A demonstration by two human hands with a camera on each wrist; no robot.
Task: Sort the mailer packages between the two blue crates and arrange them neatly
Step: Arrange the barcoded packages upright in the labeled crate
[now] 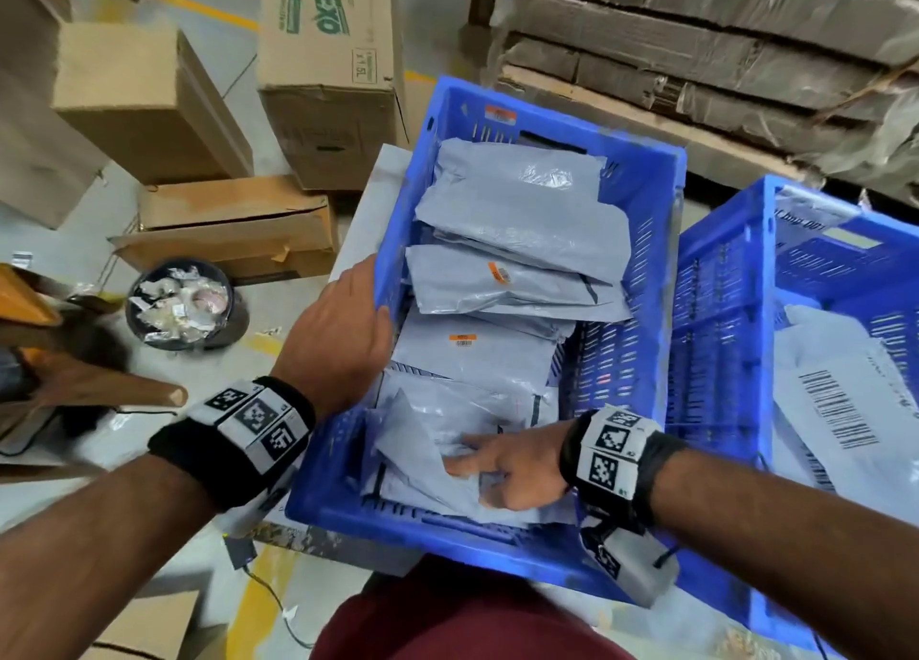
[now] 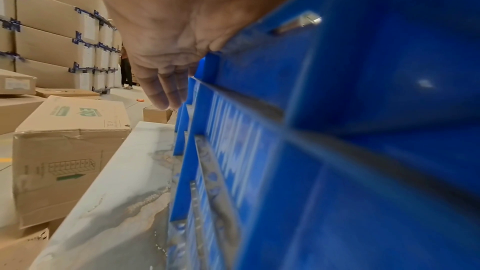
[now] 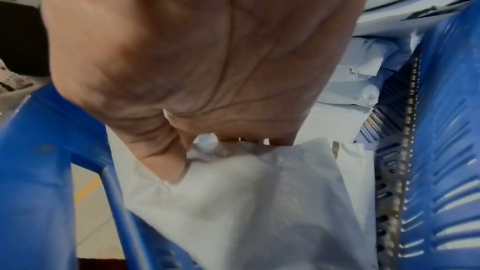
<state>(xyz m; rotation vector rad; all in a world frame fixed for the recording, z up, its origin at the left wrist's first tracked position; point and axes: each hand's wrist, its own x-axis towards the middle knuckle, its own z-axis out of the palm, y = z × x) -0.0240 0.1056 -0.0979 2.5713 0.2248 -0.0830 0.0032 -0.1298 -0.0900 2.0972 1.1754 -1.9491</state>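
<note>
A blue crate [image 1: 547,115] in front of me holds several grey mailer packages [image 1: 517,202] lying overlapped. My left hand [image 1: 368,306] grips the crate's left rim, thumb over the edge and fingers down the outer wall [image 2: 337,151]. My right hand [image 1: 492,465] is inside the crate's near end and pinches a crumpled grey mailer [image 1: 422,440] between thumb and fingers. The right wrist view shows that pinch [image 3: 207,143] on the pale mailer [image 3: 246,202]. A second blue crate [image 1: 721,311] stands to the right with larger mailers, one showing a barcode label [image 1: 835,411].
The crates rest on a pale table [image 1: 363,197]. Cardboard boxes [image 1: 328,62] and a black bin of scraps [image 1: 179,306] stand on the floor to the left. Flattened cardboard is stacked on a pallet [image 1: 721,38] behind. A person [image 2: 126,69] stands far off among stacked cartons.
</note>
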